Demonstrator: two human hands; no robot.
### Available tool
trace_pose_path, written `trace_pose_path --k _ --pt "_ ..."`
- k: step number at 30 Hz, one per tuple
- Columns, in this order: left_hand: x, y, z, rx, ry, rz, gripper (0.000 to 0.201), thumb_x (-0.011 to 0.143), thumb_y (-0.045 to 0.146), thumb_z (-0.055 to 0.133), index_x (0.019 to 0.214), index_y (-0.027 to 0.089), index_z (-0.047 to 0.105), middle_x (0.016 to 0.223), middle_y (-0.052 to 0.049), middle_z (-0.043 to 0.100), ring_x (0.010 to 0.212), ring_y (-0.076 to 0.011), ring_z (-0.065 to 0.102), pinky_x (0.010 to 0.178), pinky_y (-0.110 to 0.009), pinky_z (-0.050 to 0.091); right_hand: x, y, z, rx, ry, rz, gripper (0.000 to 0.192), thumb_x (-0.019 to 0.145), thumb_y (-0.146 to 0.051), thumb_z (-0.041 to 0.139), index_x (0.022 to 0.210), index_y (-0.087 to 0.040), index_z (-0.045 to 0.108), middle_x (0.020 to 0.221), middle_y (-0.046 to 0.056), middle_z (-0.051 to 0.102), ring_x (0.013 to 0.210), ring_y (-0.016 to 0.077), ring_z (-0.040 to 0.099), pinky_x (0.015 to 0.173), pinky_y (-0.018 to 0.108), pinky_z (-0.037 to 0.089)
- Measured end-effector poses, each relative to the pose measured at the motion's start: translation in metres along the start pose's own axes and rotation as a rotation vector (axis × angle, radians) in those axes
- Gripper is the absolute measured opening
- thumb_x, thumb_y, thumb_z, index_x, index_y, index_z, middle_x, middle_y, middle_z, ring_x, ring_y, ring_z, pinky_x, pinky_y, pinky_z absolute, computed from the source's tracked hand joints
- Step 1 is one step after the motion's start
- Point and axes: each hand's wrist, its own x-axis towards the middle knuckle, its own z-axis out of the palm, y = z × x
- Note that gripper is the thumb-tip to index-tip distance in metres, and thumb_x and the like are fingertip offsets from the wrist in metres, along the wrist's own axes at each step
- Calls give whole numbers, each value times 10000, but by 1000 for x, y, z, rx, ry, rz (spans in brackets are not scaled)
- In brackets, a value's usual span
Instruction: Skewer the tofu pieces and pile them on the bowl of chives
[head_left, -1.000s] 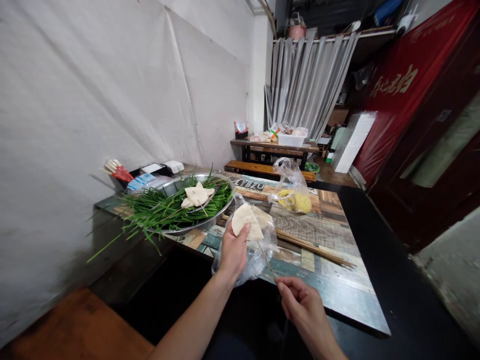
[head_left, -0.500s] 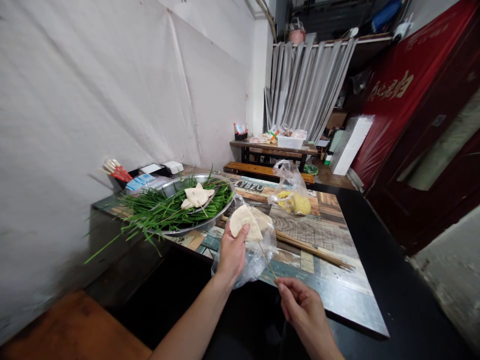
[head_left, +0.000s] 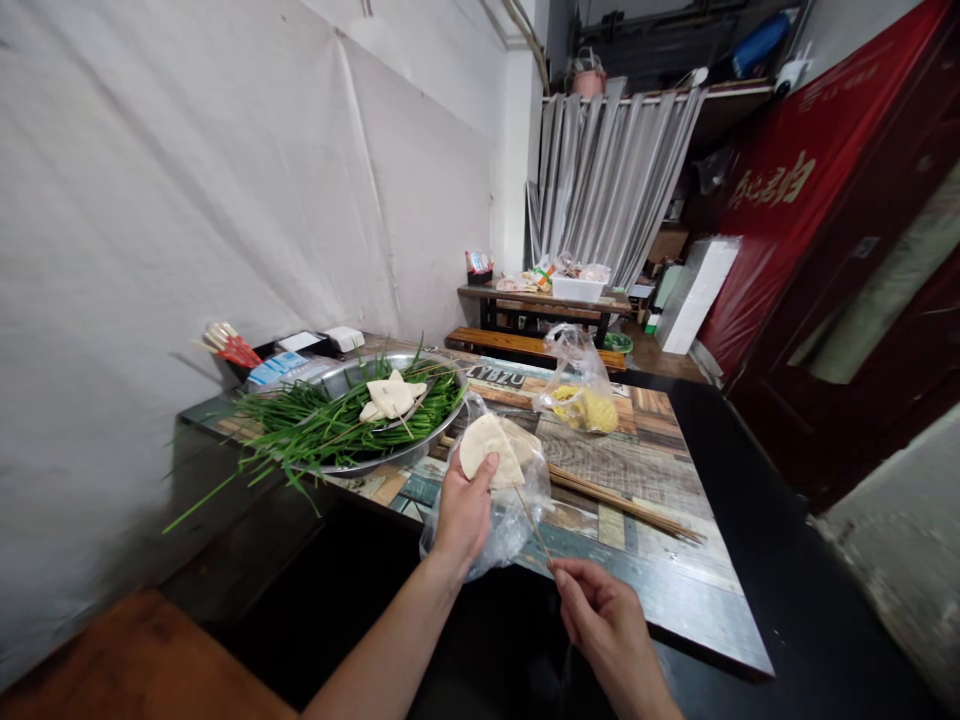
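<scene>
My left hand (head_left: 466,502) pinches a pale folded flatbread wedge (head_left: 487,450), thumb on top and fingers beneath. A thin wooden skewer (head_left: 532,520) runs from the wedge's lower corner down to my right hand (head_left: 604,615), whose thumb and fingertips are closed on its other end. Under and behind the wedge lies a clear plastic bag (head_left: 499,545), with another pale flat piece (head_left: 525,445) in it. To the left, several skewered pale pieces (head_left: 391,396) rest on green chives (head_left: 322,425) in a steel basin (head_left: 450,412).
A bundle of skewers (head_left: 630,502) lies on the patterned table (head_left: 709,580) to the right. Behind it sits a plastic bag with yellow food (head_left: 585,405). A chopstick holder (head_left: 232,345) stands by the wall; a bench (head_left: 517,345) and second table (head_left: 517,296) are farther back.
The view has shifted slightly. Both hands keep almost the same pose, with the wedge and skewer still between them.
</scene>
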Motion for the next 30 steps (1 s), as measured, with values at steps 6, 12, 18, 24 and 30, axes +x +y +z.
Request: trace_pose_path --k 6,12,18,24,30 --pt "-5 -3 2 40 5 -51 476 686 250 668 1127 170 508 1053 -89 635 987 -197 582 912 -348 387 3 3 1 -7 -2 -15 405 782 -464 531 879 -78 603 409 -79 375 366 63 322 373 199 217" --pt "-6 -4 1 47 -4 -123 432 671 250 680 1064 152 528 1014 -91 648 942 -199 600 876 -344 416 11 12 3 -82 19 -87 368 813 -452 487 892 -111 599 443 -74 372 393 84 347 390 205 260" --pt "0 4 0 79 37 -167 463 627 260 716 1042 145 547 952 -82 668 847 -195 626 787 -323 464 11 26 -1 -245 3 -225 287 860 -394 432 869 -159 597 484 -52 435 422 105 418 427 210 323" --pt "1 5 -4 105 -50 -300 473 612 269 724 1038 128 573 913 -101 677 748 -197 638 656 -284 491 15 50 -8 -306 -10 -301 259 881 -353 402 900 -171 586 543 -35 470 460 110 445 450 204 356" --pt "3 3 -2 128 -15 -418 405 592 213 732 960 105 601 793 -94 688 684 -189 640 628 -276 499 16 67 -12 -295 -3 -324 237 886 -337 394 870 -176 567 583 -32 456 527 125 463 520 214 387"
